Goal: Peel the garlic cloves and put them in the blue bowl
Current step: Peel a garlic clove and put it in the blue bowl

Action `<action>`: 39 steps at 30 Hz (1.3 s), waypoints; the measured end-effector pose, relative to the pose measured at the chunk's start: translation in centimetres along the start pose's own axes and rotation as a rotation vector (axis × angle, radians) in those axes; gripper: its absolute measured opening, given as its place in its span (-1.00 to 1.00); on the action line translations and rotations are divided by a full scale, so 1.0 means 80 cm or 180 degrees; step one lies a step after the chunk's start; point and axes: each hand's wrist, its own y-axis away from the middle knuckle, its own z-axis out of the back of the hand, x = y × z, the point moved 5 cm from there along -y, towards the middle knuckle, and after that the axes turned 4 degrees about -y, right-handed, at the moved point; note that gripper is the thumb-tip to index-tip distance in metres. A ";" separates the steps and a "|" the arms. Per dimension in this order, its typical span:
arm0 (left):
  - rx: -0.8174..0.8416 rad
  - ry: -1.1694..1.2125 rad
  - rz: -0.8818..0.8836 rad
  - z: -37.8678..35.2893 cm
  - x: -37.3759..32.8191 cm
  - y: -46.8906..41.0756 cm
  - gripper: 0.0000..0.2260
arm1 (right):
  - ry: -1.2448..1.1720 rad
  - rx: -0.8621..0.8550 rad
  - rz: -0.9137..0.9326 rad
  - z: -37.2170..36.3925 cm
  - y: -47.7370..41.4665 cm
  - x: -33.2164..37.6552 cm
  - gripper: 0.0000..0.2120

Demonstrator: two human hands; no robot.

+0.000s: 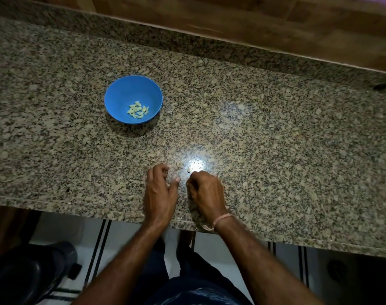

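Note:
The blue bowl (121,89) stands on the granite counter at the left and holds several peeled pale garlic cloves (138,110). Both hands rest near the counter's front edge, well in front of the bowl and to its right. My left hand (160,190) has its fingers curved down onto the counter with the thumb spread, and I see nothing in it. My right hand (206,192) is curled into a loose fist, its fingertips hidden. One small garlic clove (188,169) lies on the counter just beyond the right knuckles, in a bright glare spot.
A scrap of garlic skin (176,165) lies between the hands. The speckled granite counter (275,139) runs wide to either side, with a raised back ledge and a wooden surface (275,23) behind. A dark stool (33,271) stands below on the left.

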 end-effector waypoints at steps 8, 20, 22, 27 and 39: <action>0.0409 0.0736 0.0490 -0.009 0.006 -0.001 -0.93 | -0.1793 0.0566 -0.1006 -0.007 -0.025 -0.007 -0.95; 0.0719 0.1060 0.0735 -0.008 0.005 -0.013 -0.87 | -0.2831 0.0685 -0.1257 -0.001 -0.003 -0.012 -0.79; 0.0875 0.1295 0.0891 -0.008 0.002 -0.016 -0.86 | -0.2413 0.0415 -0.0927 0.004 -0.006 -0.011 -0.85; 0.1469 0.1783 0.1889 -0.014 0.011 -0.015 -0.77 | -0.0747 -0.0158 0.0398 0.014 -0.010 0.004 -0.87; 0.0660 0.0811 0.1116 -0.008 0.005 -0.020 -0.78 | -0.0235 -0.0480 0.0205 0.012 -0.011 -0.001 -0.90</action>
